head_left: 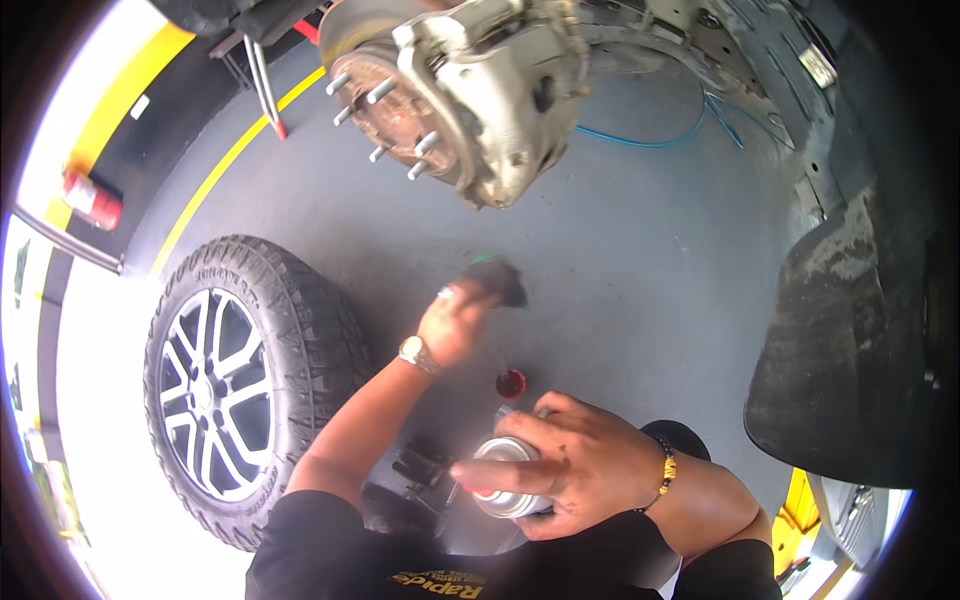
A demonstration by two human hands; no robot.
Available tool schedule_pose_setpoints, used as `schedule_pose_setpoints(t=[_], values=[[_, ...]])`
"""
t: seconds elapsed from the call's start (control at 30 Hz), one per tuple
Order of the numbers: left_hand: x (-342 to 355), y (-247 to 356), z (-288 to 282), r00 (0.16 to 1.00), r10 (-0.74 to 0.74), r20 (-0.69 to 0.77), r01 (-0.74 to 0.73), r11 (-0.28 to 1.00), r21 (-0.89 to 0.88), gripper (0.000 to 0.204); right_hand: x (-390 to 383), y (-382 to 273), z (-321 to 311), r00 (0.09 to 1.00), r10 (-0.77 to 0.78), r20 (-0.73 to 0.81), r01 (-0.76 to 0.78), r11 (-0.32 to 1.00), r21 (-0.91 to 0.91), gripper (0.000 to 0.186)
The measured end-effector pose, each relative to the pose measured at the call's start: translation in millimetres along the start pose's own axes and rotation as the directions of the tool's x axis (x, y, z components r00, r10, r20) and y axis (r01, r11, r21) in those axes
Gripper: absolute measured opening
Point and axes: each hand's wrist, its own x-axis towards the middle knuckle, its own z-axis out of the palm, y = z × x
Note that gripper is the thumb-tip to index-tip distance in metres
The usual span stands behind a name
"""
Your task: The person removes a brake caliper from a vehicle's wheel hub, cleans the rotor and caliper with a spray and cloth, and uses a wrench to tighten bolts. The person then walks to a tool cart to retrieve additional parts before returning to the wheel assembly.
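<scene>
My left hand [455,322], wearing a wristwatch, is closed on a dark flat pad with a green edge [500,280]. Motion blurs the pad, so its exact kind is unclear. Close to my body, my right hand [585,462] wraps round a spray can [508,480], the index finger lying across its top by the red nozzle. A round red cap [511,384] is below and between the hands. Above them hangs a brake caliper [500,95] beside a rusty wheel hub [395,115] with bare studs.
A wheel with a chunky tyre [315,340] stands at my left. Dark metal parts [418,466] lie low between my forearms. A dark wheel-arch liner [830,350] hangs at right. A blue hose [650,143] crosses the grey floor; a red fire extinguisher [92,200] is far left.
</scene>
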Motion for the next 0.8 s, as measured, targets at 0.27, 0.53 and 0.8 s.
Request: schedule_pose_setpoints(t=[0.27, 0.53, 0.8], values=[[173, 21, -76, 0.779, 0.444, 0.442, -0.626, 0.537, 0.565, 0.025, -4, -6, -6, 0.994, -0.035, -0.1, 0.028, 0.997, -0.076, 0.086], [107, 26, -78, 0.359, -0.006, 0.933, -0.518, 0.831, 0.205, 0.022, -6, -2, -8, 0.99, -0.058, -0.126, 0.05, 0.997, -0.066, 0.081], [191, 39, -59, 0.769, 0.263, 0.582, -0.637, 0.392, 0.664, 0.051, -8, -10, -19, 0.984, -0.148, -0.102, 0.143, 0.988, -0.052, 0.083]])
